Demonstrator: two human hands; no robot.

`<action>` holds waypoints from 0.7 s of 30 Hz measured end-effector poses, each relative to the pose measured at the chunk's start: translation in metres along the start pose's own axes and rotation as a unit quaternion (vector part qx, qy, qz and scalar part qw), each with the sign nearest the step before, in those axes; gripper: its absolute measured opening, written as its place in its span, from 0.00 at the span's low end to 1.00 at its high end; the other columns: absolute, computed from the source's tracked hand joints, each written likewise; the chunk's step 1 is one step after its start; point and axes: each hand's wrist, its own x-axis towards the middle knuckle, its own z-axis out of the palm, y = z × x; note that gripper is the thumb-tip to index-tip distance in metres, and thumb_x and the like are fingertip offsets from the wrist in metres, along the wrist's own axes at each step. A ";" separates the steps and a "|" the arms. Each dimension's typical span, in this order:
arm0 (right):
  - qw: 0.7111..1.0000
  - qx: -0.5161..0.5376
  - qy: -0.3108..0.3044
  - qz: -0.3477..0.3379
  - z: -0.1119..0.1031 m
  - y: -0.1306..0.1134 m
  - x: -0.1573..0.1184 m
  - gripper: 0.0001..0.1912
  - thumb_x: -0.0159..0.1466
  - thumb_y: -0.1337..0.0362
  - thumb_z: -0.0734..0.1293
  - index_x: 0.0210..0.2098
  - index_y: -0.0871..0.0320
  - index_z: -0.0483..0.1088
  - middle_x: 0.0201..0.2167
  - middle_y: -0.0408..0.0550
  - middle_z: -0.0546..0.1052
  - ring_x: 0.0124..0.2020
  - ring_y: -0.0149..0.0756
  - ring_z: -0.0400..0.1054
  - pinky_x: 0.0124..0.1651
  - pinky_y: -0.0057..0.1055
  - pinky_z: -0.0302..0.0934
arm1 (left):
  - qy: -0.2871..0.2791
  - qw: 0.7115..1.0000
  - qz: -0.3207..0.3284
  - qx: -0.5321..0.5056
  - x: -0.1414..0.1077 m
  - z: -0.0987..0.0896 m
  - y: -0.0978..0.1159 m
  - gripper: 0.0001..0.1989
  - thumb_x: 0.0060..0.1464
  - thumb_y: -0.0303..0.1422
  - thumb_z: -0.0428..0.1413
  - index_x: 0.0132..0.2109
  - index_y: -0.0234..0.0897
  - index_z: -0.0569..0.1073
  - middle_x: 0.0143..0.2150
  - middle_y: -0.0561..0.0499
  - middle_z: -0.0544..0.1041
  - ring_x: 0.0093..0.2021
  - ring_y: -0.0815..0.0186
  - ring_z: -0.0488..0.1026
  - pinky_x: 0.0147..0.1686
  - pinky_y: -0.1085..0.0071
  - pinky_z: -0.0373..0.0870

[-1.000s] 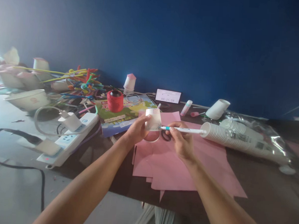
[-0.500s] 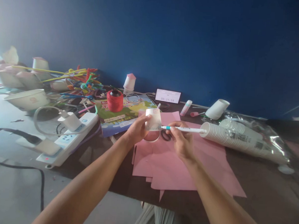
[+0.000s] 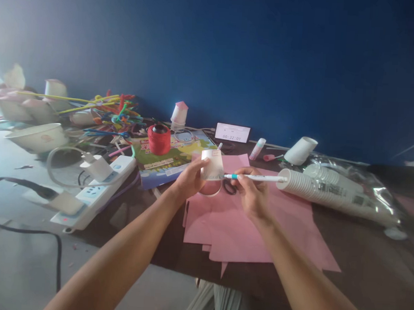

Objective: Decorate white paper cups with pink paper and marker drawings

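Note:
My left hand (image 3: 191,176) is closed around a white paper cup (image 3: 211,163), its open end tipped toward me. Marks in a dark green tone run along the cup near its rim. In my right hand (image 3: 252,192) is a white marker pen (image 3: 261,178) with a teal band, its tip at the cup's right side. Pink paper sheets (image 3: 244,231) lie in a stack beneath both hands. Dark scissor handles (image 3: 230,187) show partly behind my right hand.
Left of my arms lies a power strip (image 3: 94,190) with plugs and cables. A red thread spool (image 3: 159,140) stands on a colourful book (image 3: 171,169). Stacked cups (image 3: 316,188) in clear plastic lie right. A timer screen (image 3: 232,132), glue stick (image 3: 257,149) and pipe cleaners (image 3: 121,111) are behind.
The marker and my right hand have shifted very slightly to the right. The cup has stayed nearly still in my left hand. The timer reading has advanced.

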 end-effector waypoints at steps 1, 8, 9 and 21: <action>1.000 0.012 0.004 0.003 0.000 -0.001 0.001 0.03 0.60 0.63 0.66 0.30 0.56 0.70 0.20 0.38 0.69 0.21 0.26 0.60 0.23 0.24 0.54 | -0.002 1.000 0.002 -0.002 0.000 0.000 0.000 0.15 0.50 0.35 0.58 0.44 0.32 0.75 0.36 0.49 0.78 0.35 0.64 0.75 0.38 0.71 0.69; 0.999 0.030 0.011 0.013 0.002 -0.005 0.002 0.03 0.60 0.64 0.66 0.30 0.56 0.70 0.20 0.38 0.69 0.22 0.26 0.62 0.24 0.24 0.55 | -0.010 1.000 -0.004 -0.010 0.001 -0.001 0.001 0.17 0.50 0.36 0.58 0.45 0.32 0.74 0.36 0.48 0.79 0.36 0.63 0.75 0.39 0.70 0.69; 0.999 0.027 0.013 0.012 0.002 -0.005 0.002 0.03 0.60 0.64 0.66 0.30 0.56 0.70 0.21 0.38 0.69 0.22 0.25 0.62 0.24 0.24 0.55 | -0.012 1.000 -0.003 -0.011 0.001 0.000 0.001 0.17 0.50 0.36 0.58 0.45 0.32 0.74 0.37 0.48 0.79 0.36 0.63 0.75 0.40 0.70 0.69; 0.999 -0.001 0.025 0.029 0.002 -0.004 0.002 0.04 0.60 0.62 0.66 0.32 0.55 0.69 0.22 0.39 0.70 0.21 0.25 0.61 0.23 0.23 0.56 | -0.028 0.999 0.010 -0.012 -0.002 0.004 0.004 0.18 0.50 0.34 0.59 0.48 0.33 0.73 0.40 0.47 0.79 0.38 0.62 0.76 0.43 0.68 0.69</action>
